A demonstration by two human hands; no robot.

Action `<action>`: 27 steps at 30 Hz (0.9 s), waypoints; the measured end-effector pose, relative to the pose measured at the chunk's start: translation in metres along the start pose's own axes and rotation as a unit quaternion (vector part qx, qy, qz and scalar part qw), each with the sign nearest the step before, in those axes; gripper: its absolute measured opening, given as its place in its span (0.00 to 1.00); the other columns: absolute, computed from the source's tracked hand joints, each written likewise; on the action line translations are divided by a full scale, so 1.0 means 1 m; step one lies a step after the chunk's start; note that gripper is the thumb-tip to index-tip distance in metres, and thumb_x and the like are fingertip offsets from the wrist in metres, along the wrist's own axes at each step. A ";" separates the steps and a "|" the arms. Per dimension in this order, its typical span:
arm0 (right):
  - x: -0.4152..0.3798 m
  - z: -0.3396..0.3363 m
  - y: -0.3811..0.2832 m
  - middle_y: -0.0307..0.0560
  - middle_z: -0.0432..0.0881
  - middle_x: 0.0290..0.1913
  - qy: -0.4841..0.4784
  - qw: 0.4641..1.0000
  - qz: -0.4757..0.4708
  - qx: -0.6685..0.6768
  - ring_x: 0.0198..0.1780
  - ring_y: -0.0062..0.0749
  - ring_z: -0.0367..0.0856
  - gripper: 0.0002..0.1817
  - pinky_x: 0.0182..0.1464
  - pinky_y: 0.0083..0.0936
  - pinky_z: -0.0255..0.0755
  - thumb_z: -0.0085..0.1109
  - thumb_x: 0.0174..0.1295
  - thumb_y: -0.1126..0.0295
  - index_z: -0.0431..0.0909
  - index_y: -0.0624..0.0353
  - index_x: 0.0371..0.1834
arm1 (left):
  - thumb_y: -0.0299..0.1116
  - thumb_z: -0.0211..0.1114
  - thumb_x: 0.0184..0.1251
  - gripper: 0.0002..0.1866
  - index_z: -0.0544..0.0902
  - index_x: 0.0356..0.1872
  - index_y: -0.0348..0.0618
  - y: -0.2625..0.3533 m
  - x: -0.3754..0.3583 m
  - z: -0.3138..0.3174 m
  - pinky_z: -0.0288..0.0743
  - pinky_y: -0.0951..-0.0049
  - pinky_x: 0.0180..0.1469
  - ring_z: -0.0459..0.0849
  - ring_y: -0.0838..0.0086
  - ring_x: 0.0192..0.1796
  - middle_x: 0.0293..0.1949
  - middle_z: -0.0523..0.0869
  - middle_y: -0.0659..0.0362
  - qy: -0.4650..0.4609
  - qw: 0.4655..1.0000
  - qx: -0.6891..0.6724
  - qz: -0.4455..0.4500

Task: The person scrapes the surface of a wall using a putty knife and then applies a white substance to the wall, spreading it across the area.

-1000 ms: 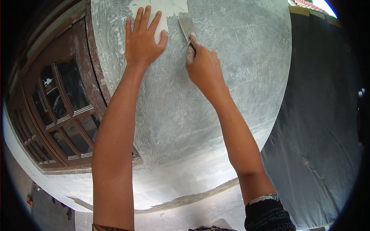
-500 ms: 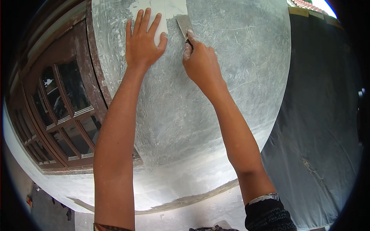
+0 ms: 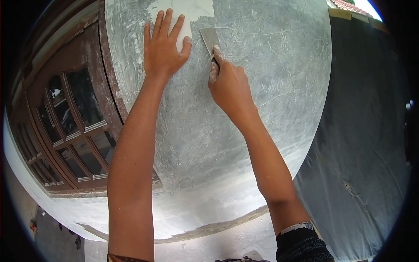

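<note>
My left hand (image 3: 165, 51) lies flat with fingers spread, over a white patch (image 3: 200, 9) at the top of the grey plastered wall (image 3: 196, 118). To its right, my right hand (image 3: 229, 76) is closed round the handle of a putty knife (image 3: 210, 38). The metal blade points up and slightly left, its wide edge against bare grey plaster just below the white patch. White dust or filler coats my right thumb and index finger. Most of the handle is hidden in my grip.
A brown wooden window (image 3: 74, 118) with glass panes sits in the wall on the left. A dark sheet (image 3: 358, 131) hangs along the right side. Lower down, the wall turns white (image 3: 205, 207), with a rough unpainted strip at its bottom edge.
My right hand has drawn the putty knife down the wall, off the lower edge of the white patch. My left hand has stayed in place.
</note>
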State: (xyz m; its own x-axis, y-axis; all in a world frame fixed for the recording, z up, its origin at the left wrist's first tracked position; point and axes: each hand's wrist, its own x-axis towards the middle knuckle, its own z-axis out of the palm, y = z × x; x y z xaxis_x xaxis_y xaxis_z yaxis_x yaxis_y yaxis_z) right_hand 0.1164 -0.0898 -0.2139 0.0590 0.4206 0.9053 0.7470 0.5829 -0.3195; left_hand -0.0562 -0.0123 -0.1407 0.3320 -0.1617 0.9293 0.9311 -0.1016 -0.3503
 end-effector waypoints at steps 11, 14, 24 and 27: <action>0.001 0.003 -0.007 0.71 0.86 0.34 -0.014 0.999 0.019 0.023 0.38 0.67 0.88 0.23 0.42 0.55 0.83 0.53 0.72 0.71 0.76 0.66 0.68 | 0.46 0.59 0.72 0.32 0.72 0.77 0.62 -0.001 0.002 0.001 0.43 0.49 0.85 0.57 0.66 0.84 0.81 0.65 0.60 0.002 1.000 0.005 -0.002; 0.024 0.007 -0.004 0.73 0.85 0.35 0.013 1.000 0.001 0.026 0.37 0.67 0.87 0.24 0.45 0.53 0.81 0.53 0.72 0.71 0.77 0.65 0.70 | 0.45 0.59 0.72 0.31 0.73 0.77 0.62 -0.001 0.001 0.001 0.43 0.49 0.85 0.58 0.66 0.84 0.81 0.65 0.59 -0.001 1.000 0.001 -0.003; 0.019 0.007 -0.005 0.73 0.85 0.34 0.024 0.999 0.006 0.036 0.37 0.70 0.86 0.23 0.46 0.54 0.80 0.52 0.72 0.71 0.77 0.65 0.69 | 0.44 0.59 0.72 0.31 0.72 0.77 0.61 0.001 0.001 -0.001 0.43 0.49 0.85 0.57 0.66 0.84 0.82 0.65 0.59 -0.002 1.000 -0.010 -0.001; 0.020 0.007 -0.008 0.73 0.85 0.34 0.014 1.000 -0.004 0.022 0.37 0.70 0.85 0.23 0.46 0.54 0.80 0.53 0.72 0.71 0.76 0.64 0.70 | 0.44 0.58 0.73 0.31 0.72 0.77 0.61 -0.001 0.002 -0.001 0.43 0.49 0.85 0.57 0.66 0.84 0.82 0.65 0.59 -0.001 1.000 -0.006 -0.002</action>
State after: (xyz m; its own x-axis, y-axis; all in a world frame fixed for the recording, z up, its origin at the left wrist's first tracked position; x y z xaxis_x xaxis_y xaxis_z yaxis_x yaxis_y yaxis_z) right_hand 0.1070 -0.0814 -0.1952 0.0722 0.3965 0.9152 0.7176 0.6166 -0.3237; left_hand -0.0566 -0.0133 -0.1389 0.3278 -0.1593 0.9312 0.9307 -0.1152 -0.3473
